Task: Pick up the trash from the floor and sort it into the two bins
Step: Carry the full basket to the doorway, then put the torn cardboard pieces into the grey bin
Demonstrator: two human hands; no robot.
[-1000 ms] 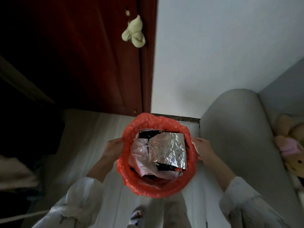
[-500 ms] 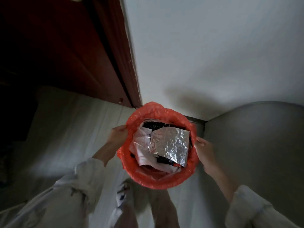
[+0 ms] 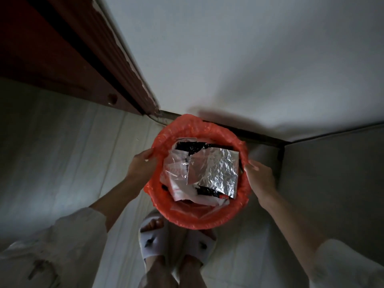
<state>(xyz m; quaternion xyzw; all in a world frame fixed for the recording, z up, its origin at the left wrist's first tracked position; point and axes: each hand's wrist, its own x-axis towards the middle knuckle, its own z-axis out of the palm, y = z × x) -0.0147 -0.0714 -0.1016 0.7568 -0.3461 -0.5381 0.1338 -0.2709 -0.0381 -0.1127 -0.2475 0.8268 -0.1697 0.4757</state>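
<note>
1. Pale floorboards meet a white wall and a dark red door frame at the corner you face; over the last 1 second your view has dropped from the door to this corner, and the soft toy on the door is out of sight.
2. Your left hand grips the left rim of the bin with the orange liner, fingers curled over the edge.
3. Your right hand holds the right rim the same way.
4. Bin and hands have come closer to the wall, just above your slippers.
5. Crumpled foil and clear wrappers lie on top inside, unchanged.
6. You seem to be carrying this bin to its spot; the other bin is not visible.
</note>
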